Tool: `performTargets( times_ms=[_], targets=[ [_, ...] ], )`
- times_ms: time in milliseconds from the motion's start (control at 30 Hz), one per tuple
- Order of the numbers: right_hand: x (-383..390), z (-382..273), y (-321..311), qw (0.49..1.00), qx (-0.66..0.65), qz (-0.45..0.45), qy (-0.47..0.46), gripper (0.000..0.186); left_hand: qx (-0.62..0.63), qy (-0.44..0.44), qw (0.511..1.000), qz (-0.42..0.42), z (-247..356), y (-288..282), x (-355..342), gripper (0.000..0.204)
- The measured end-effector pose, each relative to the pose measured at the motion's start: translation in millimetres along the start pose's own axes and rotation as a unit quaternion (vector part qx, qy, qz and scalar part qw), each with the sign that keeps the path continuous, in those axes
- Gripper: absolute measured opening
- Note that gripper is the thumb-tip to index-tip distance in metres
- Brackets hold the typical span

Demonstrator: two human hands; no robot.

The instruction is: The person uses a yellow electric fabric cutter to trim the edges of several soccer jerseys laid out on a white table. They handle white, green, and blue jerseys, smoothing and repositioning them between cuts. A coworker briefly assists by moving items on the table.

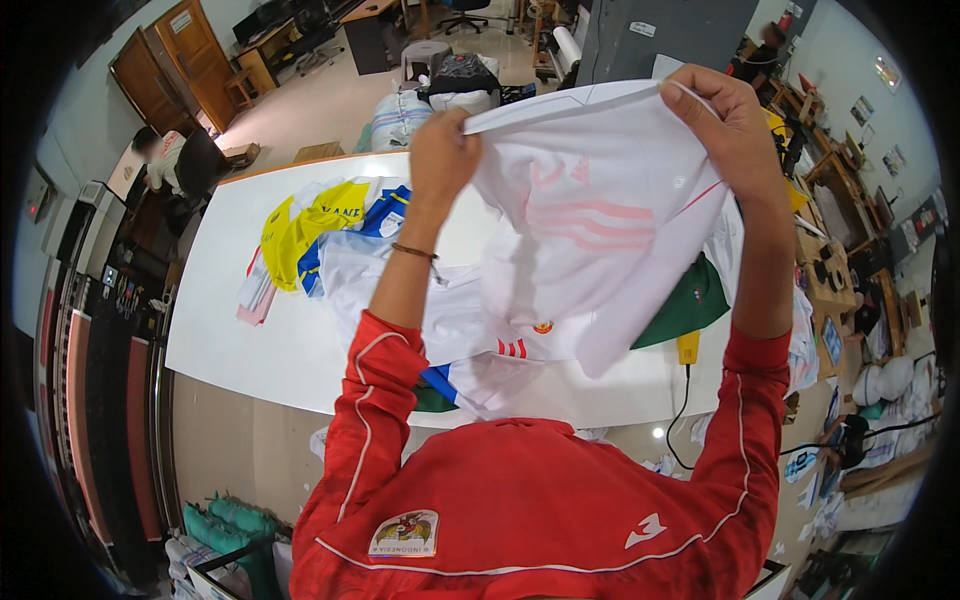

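My left hand (449,150) and my right hand (725,125) hold up a white fabric garment (590,190) by its top edge, fingers closed on it; pale pink stripes show faintly on it. Its lower part, with red stripes and a small round badge, rests on the white table (230,350) over other white fabric (370,280). To the left lie a yellow printed jersey (290,235) and blue fabric (388,210). Green fabric (680,305) lies at the right, beside a yellow corded device (688,348).
A seated person (175,155) is at the far left, another (763,55) at the back right. Stacked sacks (400,125) stand behind the table. A long machine (95,380) runs along the left; cluttered workbenches (850,270) line the right. Green bundles (225,530) lie at lower left.
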State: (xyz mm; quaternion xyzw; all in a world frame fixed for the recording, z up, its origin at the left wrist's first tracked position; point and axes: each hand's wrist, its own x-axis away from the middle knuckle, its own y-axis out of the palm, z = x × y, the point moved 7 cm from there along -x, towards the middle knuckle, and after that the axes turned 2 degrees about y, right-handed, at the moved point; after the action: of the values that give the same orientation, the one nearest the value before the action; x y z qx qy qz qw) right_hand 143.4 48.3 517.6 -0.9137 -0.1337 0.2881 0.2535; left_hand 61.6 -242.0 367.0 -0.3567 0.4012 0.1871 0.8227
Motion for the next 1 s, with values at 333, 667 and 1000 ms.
performTargets(
  times_ms=[333, 667, 1000],
  targets=[
    [-2.8, 97.9, -75.1, 0.914, 0.395, 0.036, 0.081, 0.039, -0.011, 0.193, 0.967, -0.168, 28.4, -30.1, -65.1, 0.023],
    [189.0, 54.2, -84.3, 0.953, 0.233, 0.164, 0.104, 0.018, -0.067, 0.069, 0.995, -0.015, 21.4, -152.0, 59.7, 0.043],
    [386.3, 221.9, 115.2, 0.937, 0.139, 0.018, 0.32, 0.033, -0.113, -0.217, 0.951, -0.191, -88.3, -105.3, 330.1, 0.039]
  ],
)
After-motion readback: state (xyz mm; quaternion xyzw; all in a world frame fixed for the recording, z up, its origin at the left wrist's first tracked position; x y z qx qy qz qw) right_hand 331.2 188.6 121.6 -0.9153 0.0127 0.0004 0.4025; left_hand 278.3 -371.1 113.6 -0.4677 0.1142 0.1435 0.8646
